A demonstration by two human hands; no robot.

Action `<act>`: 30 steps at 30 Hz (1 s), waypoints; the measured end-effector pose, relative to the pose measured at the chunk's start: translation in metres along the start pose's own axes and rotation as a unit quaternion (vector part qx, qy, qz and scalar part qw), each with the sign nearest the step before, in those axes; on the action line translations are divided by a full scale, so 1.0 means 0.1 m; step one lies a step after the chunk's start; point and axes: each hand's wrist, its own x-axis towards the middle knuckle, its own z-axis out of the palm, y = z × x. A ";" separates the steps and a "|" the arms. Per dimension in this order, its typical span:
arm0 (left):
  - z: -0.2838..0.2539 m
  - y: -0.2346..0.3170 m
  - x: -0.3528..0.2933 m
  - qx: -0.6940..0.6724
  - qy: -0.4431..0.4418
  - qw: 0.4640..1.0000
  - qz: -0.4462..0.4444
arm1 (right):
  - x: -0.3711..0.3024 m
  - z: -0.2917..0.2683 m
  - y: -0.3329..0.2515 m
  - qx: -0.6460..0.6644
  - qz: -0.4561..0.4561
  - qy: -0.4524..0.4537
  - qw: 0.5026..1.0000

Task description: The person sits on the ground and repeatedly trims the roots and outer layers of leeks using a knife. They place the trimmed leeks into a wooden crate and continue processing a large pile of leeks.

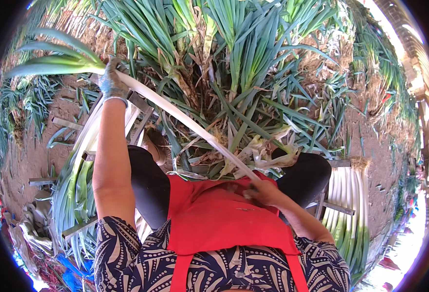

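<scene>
My left hand (pixel 112 83), in a grey-blue glove, is closed around a long green onion (pixel 175 113) just below its leaves. The leaves fan out to the left, and the white stalk slants down to the right across my lap. At the stalk's lower end my right hand (pixel 263 191) is curled closed against it, over the red apron (pixel 229 219). Part of the right fingers is in shadow, and whether they hold anything else is hidden. Peeled leaf scraps (pixel 268 151) lie between my knees.
Unpeeled green onions (pixel 243 44) are heaped upright in front of me. On metal racks rest clean white stalks, one bundle (pixel 348 194) to the right and another (pixel 85 165) to the left. Brown ground (pixel 34 146) shows left of the left rack. A crumpled sack (pixel 39 216) lies at lower left.
</scene>
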 end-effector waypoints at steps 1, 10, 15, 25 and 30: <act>-0.03 0.02 0.02 -0.022 0.000 1.000 -0.006 | -0.08 -0.08 0.05 0.021 0.047 0.012 0.999; -0.49 0.49 0.16 -0.066 0.007 0.997 -0.039 | 0.13 -0.72 0.16 -0.270 0.127 0.052 0.953; -0.34 0.60 -0.33 -0.072 -0.100 0.992 0.019 | 0.63 -0.75 -0.66 -0.206 -0.102 0.230 0.946; 0.43 0.41 -1.44 -0.017 -0.087 0.996 0.018 | 1.20 0.13 -1.88 0.114 -0.199 0.078 0.970; 0.39 0.27 -1.44 -0.225 -0.265 0.933 -0.093 | 1.11 -0.14 -1.69 0.364 -0.094 -0.234 0.897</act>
